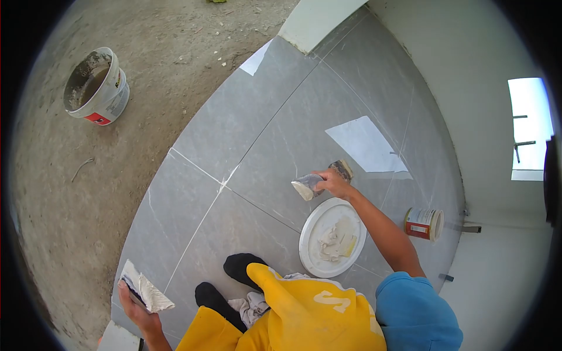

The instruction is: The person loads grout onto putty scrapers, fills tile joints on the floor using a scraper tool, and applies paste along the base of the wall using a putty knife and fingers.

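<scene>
While the fingers of the right hand (335, 183) grip a paste-smeared scraper (305, 186), held over the grey tiles (275, 146) just beyond a round white lid (310, 234), those of the left hand (140, 317) grasp a flat tool (136, 292) loaded with white paste (155, 295), near the floor's outer edge. Both tools look light and stiff, probably slick where coated, so the clean end away from the paste seems the surest hold (a brown, blocky piece (342, 169) shows by the right hand, though I cannot tell whether it belongs to the scraper). The paste itself should be soft and smear readily. Counting outward: two held tools, one lid bearing a smeared heap, one crumpled cloth (255, 309) beside two dark-socked feet (243, 267), one tub (417, 223) near the wall, and one bucket (111, 104) on the bare ground.
</scene>
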### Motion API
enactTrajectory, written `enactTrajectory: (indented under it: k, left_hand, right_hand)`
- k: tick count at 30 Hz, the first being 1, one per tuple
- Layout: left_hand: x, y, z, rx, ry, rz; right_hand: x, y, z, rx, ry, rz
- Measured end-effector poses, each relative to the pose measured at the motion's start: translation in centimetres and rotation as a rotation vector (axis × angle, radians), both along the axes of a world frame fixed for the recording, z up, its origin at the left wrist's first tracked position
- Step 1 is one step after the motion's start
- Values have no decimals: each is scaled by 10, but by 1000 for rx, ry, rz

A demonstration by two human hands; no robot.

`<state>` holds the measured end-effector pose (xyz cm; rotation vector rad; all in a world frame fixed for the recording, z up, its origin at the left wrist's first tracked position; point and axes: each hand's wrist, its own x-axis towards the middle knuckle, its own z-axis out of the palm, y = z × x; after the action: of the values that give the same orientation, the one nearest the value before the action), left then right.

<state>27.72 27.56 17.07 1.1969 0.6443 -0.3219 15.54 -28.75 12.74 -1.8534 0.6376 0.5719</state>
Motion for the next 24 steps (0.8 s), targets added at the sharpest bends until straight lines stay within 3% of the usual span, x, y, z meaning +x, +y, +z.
enactTrajectory:
  k: [3,5,6,8,10,12,14,18,22,24]
  left_hand:
    - [23,-5,20,83,-7,-1]
    - [43,-6,31,82,-98,-238]
    - [53,-16,39,84,-72,-335]
    - [75,-40,56,67,-38,-504]
    - [89,-54,51,166,-1,-637]
    - [99,-71,42,187,5,-712]
    - [107,-87,38,228,0,-844]
    - [105,-112,38,190,-16,-846]
    - [98,-121,33,120,-28,-789]
    - [98,-110,20,64,27,-618]
  right_hand:
    - [-23,-12,-2,96,-19,-185]
    - [-23,-2,0,203,-81,-489]
    - [-14,12,19,221,-71,-481]
    - [22,54,60,-18,-193,-181]
    - [53,104,84,-29,-433,-62]
    - [72,130,91,-191,-591,261]
    - [93,161,97,-165,-726,358]
    - [129,200,110,-336,-1059,620]
    - [135,214,110,-546,-1112,836]
    - [132,200,113,-425,-1009,938]
